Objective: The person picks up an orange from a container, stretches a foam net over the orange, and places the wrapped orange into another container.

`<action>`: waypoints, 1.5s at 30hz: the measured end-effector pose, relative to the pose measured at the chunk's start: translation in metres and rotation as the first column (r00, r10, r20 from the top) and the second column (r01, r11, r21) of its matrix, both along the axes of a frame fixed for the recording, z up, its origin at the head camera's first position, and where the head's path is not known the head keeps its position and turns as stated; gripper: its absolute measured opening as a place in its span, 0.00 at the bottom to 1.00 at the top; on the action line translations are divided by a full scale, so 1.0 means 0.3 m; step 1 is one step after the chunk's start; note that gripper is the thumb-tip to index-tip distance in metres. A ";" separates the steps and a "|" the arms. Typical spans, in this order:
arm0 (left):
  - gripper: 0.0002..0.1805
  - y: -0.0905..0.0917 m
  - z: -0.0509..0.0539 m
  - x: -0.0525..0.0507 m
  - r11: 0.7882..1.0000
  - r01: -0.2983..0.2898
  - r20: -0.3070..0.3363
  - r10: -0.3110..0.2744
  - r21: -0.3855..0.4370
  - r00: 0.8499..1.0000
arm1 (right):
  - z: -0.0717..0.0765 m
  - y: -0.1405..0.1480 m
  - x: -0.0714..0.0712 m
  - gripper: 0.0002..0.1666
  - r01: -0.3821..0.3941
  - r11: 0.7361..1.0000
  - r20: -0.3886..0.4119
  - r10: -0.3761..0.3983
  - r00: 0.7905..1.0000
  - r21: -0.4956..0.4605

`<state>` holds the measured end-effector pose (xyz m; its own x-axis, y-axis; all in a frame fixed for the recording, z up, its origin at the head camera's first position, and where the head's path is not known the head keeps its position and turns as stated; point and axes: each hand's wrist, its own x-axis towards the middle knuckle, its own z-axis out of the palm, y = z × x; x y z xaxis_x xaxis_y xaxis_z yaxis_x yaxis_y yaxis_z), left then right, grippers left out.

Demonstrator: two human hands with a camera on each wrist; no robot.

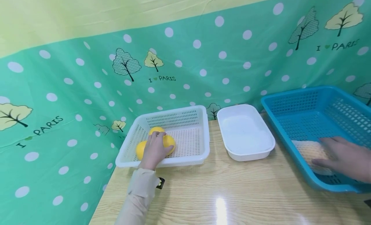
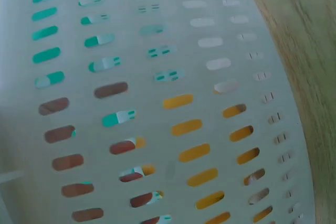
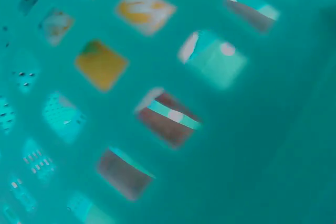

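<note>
In the head view my left hand (image 1: 154, 150) reaches into a white slotted basket (image 1: 204, 134). Its thumb and forefinger grip a round yellow fruit (image 1: 169, 143), and two more yellow fruits (image 1: 140, 149) lie beside it. The left wrist view shows the basket's side wall (image 2: 184, 124) up close, with yellow showing through the slots. My right hand (image 1: 349, 157), blurred, is inside a blue basket (image 1: 278, 128) with thumb and fingers spread at a pale foam-net bundle (image 1: 311, 154). Through the blue wall (image 3: 252, 140) in the right wrist view, yellow and white netting appear.
Between the two baskets stands a shallow white tub (image 1: 244, 131). All three are on a light wood table (image 1: 232, 183). Behind them hangs a green dotted cloth (image 1: 185, 70), which also runs along the left side.
</note>
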<state>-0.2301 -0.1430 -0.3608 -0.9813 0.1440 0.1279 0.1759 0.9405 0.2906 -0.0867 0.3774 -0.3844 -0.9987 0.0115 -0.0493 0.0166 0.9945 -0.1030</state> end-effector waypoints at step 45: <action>0.43 0.009 -0.015 -0.040 0.996 -0.085 0.124 0.089 -0.034 0.988 | 0.205 -0.404 -0.001 0.40 -0.097 0.979 -0.178 0.064 0.982 -0.180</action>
